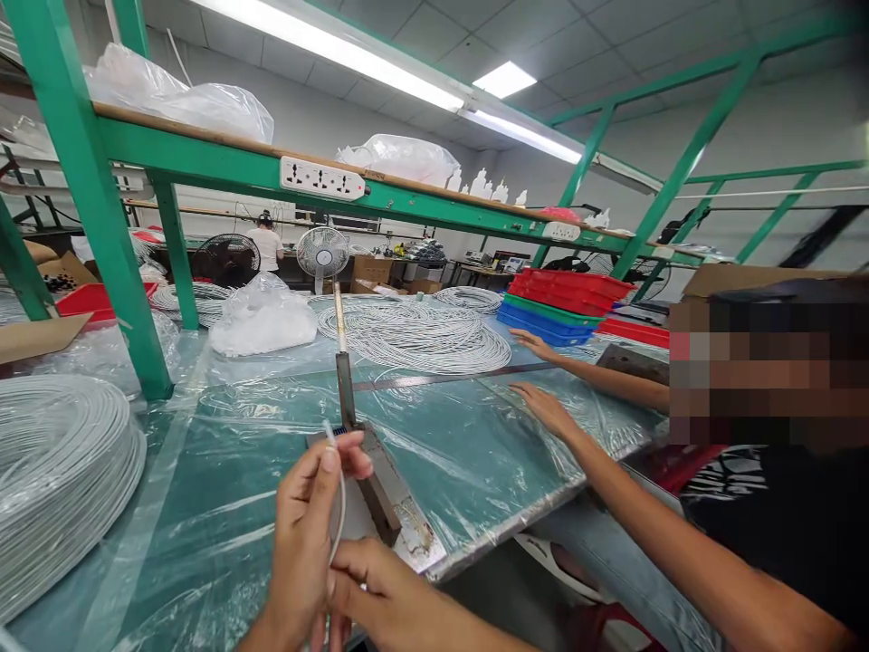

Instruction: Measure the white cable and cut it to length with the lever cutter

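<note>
A thin white cable (340, 509) runs between my two hands at the front of the table. My left hand (309, 516) pinches it near its upper end, with the tip sticking up above the thumb. Lower down, my right hand (380, 580) has its fingers closed on the same cable, close against the left palm. Just beyond my hands stands a metal hand press (377, 493) on a base plate, its long lever (345, 389) raised upright. Part of the press is hidden behind my left hand.
A large cable coil (68, 489) lies at the left, and more coils (421, 335) lie at the back. Red and blue bins (563, 303) are stacked behind. At the right a co-worker's hands (543, 407) rest over the plastic-covered table (462, 453). A green post (101, 208) rises at left.
</note>
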Available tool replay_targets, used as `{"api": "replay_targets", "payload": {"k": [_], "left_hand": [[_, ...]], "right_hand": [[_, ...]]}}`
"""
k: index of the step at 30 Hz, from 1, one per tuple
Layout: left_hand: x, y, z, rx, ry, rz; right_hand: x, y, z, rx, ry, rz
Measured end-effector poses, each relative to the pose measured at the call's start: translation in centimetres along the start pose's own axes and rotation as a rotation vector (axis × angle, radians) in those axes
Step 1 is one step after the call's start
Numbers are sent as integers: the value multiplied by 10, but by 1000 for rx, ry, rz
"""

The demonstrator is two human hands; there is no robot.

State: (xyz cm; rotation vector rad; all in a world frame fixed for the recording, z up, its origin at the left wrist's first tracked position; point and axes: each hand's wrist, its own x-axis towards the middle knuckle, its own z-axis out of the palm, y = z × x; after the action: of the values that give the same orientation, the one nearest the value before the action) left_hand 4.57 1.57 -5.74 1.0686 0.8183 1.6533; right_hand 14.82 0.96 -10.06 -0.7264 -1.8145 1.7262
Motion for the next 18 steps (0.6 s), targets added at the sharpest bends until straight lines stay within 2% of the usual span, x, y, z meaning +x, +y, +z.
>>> {"api": "replay_targets", "payload": {"k": [3, 5, 7, 9, 12, 15, 18], "left_hand": [[4, 3, -18, 449, -254, 7], [7, 5, -33, 767, -444, -6], [11, 6, -48, 1054, -565, -32], [18, 7, -62, 1286, -566, -32], [31, 7, -85, 1520, -480, -6], [43, 10, -110, 1643, -394, 10], [49, 15, -130, 1658, -304, 57]], "right_hand": [[-7, -8, -21, 152, 205, -99], [-14, -15, -50, 244, 452, -165], [-25, -17, -87, 319, 714, -220], [-41, -13, -127, 368, 910, -257], [-72, -2, -184, 389, 1080, -265], [-107, 9, -232, 361, 1227, -231], [-138, 15, -268, 279, 1333, -174]]}}
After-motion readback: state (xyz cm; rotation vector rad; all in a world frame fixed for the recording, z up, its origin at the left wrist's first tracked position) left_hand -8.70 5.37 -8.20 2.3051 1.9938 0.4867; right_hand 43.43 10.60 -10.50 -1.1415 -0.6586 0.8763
